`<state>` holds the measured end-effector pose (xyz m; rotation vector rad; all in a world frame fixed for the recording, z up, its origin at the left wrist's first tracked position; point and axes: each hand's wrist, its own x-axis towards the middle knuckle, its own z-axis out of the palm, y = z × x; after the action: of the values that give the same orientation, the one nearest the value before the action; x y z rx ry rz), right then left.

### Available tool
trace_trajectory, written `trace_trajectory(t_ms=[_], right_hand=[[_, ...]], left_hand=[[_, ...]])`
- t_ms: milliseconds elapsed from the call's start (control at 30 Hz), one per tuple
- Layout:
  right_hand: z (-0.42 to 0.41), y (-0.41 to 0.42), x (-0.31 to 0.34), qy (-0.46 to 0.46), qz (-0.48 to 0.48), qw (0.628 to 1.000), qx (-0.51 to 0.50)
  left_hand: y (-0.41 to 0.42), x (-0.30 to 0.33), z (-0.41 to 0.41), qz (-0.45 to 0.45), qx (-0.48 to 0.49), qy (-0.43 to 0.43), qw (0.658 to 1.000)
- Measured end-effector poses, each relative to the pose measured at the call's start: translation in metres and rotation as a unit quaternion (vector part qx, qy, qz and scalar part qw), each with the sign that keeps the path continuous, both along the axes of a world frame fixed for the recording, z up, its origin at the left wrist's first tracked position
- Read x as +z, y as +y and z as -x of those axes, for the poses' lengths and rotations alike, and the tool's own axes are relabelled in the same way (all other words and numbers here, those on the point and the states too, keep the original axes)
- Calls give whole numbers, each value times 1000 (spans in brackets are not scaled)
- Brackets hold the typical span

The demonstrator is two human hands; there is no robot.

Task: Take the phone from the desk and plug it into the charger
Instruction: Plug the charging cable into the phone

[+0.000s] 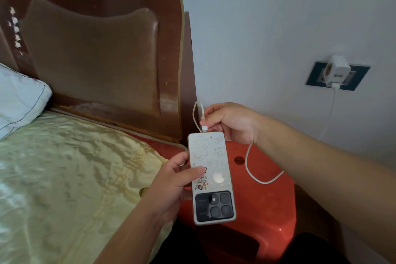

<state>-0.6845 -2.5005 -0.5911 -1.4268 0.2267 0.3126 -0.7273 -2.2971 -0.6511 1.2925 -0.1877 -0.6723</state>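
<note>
Phone, back up: pale case with cartoon doodles, dark four-lens camera block nearest the viewer. Left hand grips its left edge above a red stool. Right hand pinches the white charger cable plug just above the phone's far end.

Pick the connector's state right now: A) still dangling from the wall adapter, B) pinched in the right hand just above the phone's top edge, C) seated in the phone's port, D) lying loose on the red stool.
B: the right hand pinches the connector just above the phone, which the left hand holds back-up; not inserted yet.
</note>
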Motion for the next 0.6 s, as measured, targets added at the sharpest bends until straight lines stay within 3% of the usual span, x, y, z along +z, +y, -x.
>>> trace_trajectory(t_ms=[600], right_hand=[[3,-5,4,-4,58,998,21]], left_hand=[[-5,-5,4,-5,12,8,1000]])
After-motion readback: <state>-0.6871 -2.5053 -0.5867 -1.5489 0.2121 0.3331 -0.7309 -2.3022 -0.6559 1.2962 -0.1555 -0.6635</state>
